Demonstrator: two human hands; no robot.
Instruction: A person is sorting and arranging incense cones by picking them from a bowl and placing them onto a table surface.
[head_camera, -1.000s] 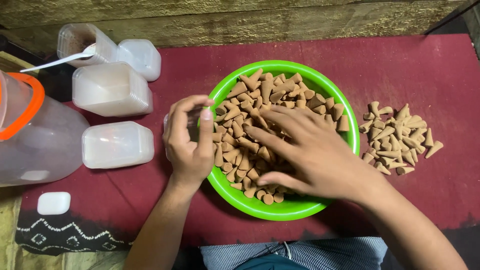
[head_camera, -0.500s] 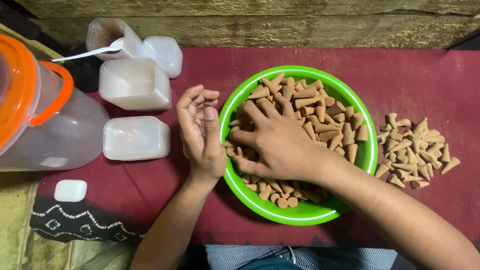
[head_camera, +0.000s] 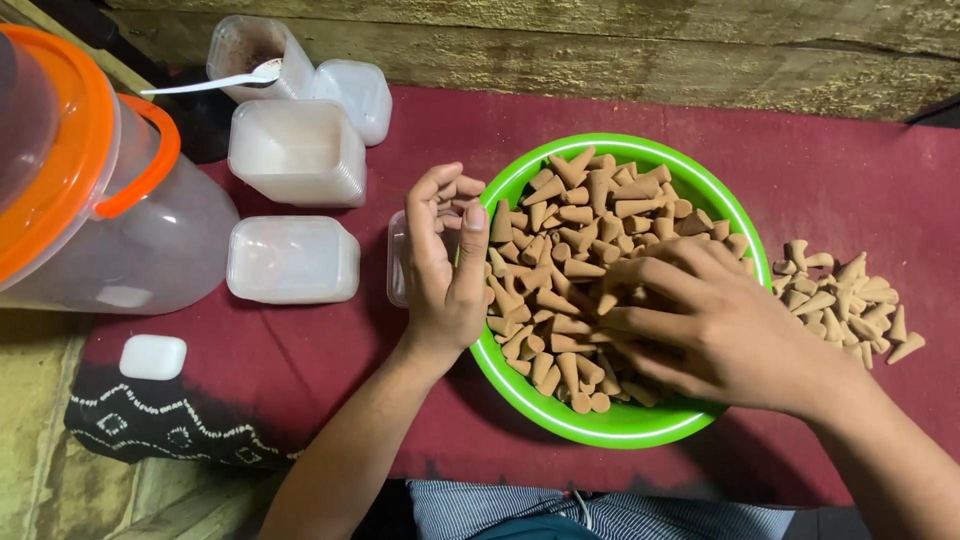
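Overhead view of a person's two hands working at a green bowl (head_camera: 610, 425) heaped with small tan cones (head_camera: 575, 225). The bowl sits on a dark red cloth (head_camera: 800, 160) that covers the bench.

Right hand (head_camera: 715, 320): laid palm down inside the bowl, on the right half of the heap. Its fingers (head_camera: 640, 285) are curled into the cones and pinch at one or more of them; exactly how many it grasps cannot be told.

Left hand (head_camera: 445, 260): held at the bowl's left rim, palm turned up and cupped, the fingers bent inward and the thumb raised against the edge of the heap. Whether it holds any cones in the hollow of the palm cannot be told. A small clear tub (head_camera: 397, 260) lies just beneath it, mostly hidden.

A second, loose pile of cones (head_camera: 850, 300) lies on the cloth just right of the bowl, apart from it.

To the left of the bowl: a lidded clear box (head_camera: 293, 260), a stack of clear boxes (head_camera: 297, 152) behind it, and further back an open tub with a white spoon (head_camera: 215, 82) resting across it. A large clear jar with an orange lid and handle (head_camera: 90, 190) stands at the far left. A small white block (head_camera: 152, 357) lies at the cloth's near left corner.
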